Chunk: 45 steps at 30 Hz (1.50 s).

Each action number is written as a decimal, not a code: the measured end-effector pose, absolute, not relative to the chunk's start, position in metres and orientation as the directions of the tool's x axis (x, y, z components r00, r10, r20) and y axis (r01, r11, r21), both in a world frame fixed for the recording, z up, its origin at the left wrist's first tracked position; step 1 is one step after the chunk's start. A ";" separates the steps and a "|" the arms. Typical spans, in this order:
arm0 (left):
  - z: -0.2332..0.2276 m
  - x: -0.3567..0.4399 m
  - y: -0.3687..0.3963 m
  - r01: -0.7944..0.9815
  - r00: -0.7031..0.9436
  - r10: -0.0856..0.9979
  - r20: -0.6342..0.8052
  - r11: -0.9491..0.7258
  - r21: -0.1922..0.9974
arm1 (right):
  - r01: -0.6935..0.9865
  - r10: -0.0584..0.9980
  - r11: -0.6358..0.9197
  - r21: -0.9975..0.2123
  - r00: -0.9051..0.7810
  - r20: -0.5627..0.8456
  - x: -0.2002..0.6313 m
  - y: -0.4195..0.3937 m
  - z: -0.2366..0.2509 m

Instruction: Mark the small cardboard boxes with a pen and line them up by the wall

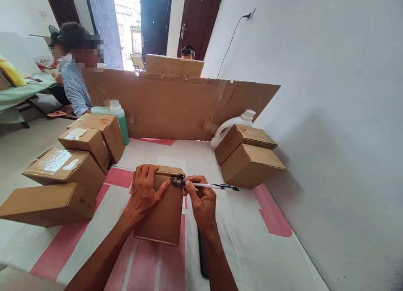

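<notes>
A brown cardboard box (159, 219) lies on the table in front of me. My left hand (145, 188) grips its left side, the thumb stretched across the top towards a dark, glossy patch (177, 180) near the far right corner. I cannot make out whether that patch is ink or something stuck on. Between the thumb and fingers of my right hand (201, 200) is a pen (217, 185) with a clear barrel and black end, lying almost level. Its left end meets the dark patch. Under my right forearm, a black phone-like object (203, 253) is partly hidden.
Several cardboard boxes (59, 165) stand at the left, beside a green-liquid bottle (121, 121). Two stacked boxes (252, 165) and a white jug (231, 125) are at the right. A cardboard panel (176, 106) closes the far edge. People sit beyond; a wall rises at right.
</notes>
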State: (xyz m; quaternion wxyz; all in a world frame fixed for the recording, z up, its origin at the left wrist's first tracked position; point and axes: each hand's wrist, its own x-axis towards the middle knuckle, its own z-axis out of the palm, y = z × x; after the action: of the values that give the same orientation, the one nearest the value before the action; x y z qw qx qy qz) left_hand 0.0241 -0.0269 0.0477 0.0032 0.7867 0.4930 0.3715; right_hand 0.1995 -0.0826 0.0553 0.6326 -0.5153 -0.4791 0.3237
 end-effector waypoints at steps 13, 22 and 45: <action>0.047 0.019 -0.030 0.764 0.246 0.738 0.628 -0.546 0.343 | 0.432 0.907 -0.366 -0.824 0.365 -0.211 0.277 -0.061 -0.001; 0.046 0.019 -0.026 0.758 0.252 0.702 0.666 -0.571 0.315 | 0.703 0.852 -0.523 -0.482 0.427 -0.303 0.257 -0.057 -0.035; 0.046 0.022 -0.023 0.774 0.248 0.743 0.622 -0.537 0.334 | -0.067 0.753 -0.439 -0.896 0.517 -0.407 0.232 -0.219 -0.057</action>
State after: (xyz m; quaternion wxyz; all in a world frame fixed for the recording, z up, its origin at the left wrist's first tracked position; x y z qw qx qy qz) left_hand 0.0219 -0.0225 0.0464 -0.0206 0.7896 0.4805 0.3812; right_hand 0.2323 -0.2187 -0.0569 0.4749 -0.7300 -0.2349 0.4317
